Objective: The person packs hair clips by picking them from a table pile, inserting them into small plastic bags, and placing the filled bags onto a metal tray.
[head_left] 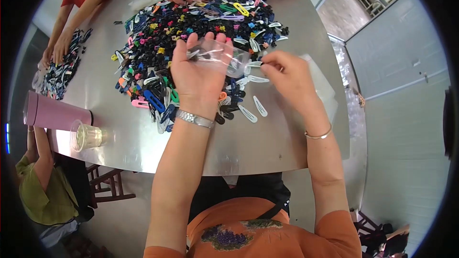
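My left hand [201, 71] is palm up over the pile of hair clips [165, 33], its fingers apart. A clear plastic bag [222, 56] lies across its fingers, with a few small dark and pale items inside. Just right of the bag's end, my right hand [287, 74] has its thumb and index finger pinched together, on a small dark thing too small to make out. A pale snap clip [254, 64] shows between the bag and my right hand. Two white clips [259, 106] lie on the metal table [258, 145] below.
At the left stand a pink bottle [57, 110] and a clear cup [87, 136]. Other people's hands work at the far edge and over a smaller clip pile [62, 74]. Clear bags [318, 81] lie beyond my right wrist.
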Available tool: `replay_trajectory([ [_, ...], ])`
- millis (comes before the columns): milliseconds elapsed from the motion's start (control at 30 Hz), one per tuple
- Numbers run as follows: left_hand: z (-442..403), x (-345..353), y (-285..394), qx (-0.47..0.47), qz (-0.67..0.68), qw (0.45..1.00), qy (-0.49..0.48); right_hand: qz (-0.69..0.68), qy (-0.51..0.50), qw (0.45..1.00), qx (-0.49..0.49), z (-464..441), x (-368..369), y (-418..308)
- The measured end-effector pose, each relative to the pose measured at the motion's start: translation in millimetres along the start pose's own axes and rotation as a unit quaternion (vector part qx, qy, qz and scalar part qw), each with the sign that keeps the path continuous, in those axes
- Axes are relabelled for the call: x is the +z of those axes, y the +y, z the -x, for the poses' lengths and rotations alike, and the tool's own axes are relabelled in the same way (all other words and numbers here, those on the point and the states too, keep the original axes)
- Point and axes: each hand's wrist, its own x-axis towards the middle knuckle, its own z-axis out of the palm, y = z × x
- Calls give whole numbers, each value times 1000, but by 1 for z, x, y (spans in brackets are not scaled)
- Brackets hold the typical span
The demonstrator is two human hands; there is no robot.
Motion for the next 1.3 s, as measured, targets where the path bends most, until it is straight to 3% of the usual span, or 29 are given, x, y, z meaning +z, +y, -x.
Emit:
replay_trajectory([
  [133, 4, -1, -9, -3, -29, 1000, -11, -157, 64, 984, -57, 4, 3, -22],
  [200, 7, -2, -16, -3, -41, 999, 7, -87, 52, 976, -193, 3, 9, -23],
  [233, 6, -5, -19, -7, -53, 999, -10, 8, 52, 975, -215, 3, 10, -25],
  [333, 8, -6, -21, -19, -83, 996, -17, -40, 94, 979, -177, 3, 8, -32],
  [367, 6, -6, -15, -37, -24, 999, -16, -38, 95, 979, -176, 2, 5, -28],
  [433, 1, -5, -1, -36, 57, 998, -14, -150, 197, 969, 12, -10, -6, -10],
  [467, -1, -5, 3, -11, 55, 998, -8, -148, 198, 969, 11, -18, -9, 2],
  [533, -1, -2, 2, -3, 35, 999, 11, 107, 90, 990, -28, -33, -8, 29],
  [567, 0, -3, 1, -5, 32, 999, 12, 157, 60, 984, -67, -39, -3, 39],
  [700, 2, -2, -5, -34, 28, 999, -8, 240, 19, 969, -58, -55, 16, 60],
  [767, 1, -2, -3, -20, 15, 1000, -1, 221, 9, 975, 2, -59, 20, 59],
  [900, 0, -4, -4, -32, 22, 999, -6, 147, -30, 989, 6, -50, 8, 48],
  [1000, 2, -5, -8, -27, 11, 1000, -11, 105, 2, 994, 25, -39, -1, 30],
  [1067, 3, -4, -8, -19, 6, 1000, -11, -69, 69, 994, 40, -28, -6, 7],
  [1100, 3, -3, -8, -18, 13, 1000, -3, -70, 67, 995, 37, -18, -4, 3],
  [1167, 2, -3, -8, -15, 22, 1000, -4, -191, 106, 966, -140, -3, 0, -2],
  [1200, 2, -4, -9, -13, 22, 1000, -4, -192, 105, 965, -141, -5, 3, -7],
  [1267, 4, -4, -13, -6, 1, 1000, -12, 2, 111, 947, -301, -9, 13, -21],
  [1300, 4, -5, -14, -8, -2, 1000, -12, 31, 148, 951, -271, -9, 23, -24],
])
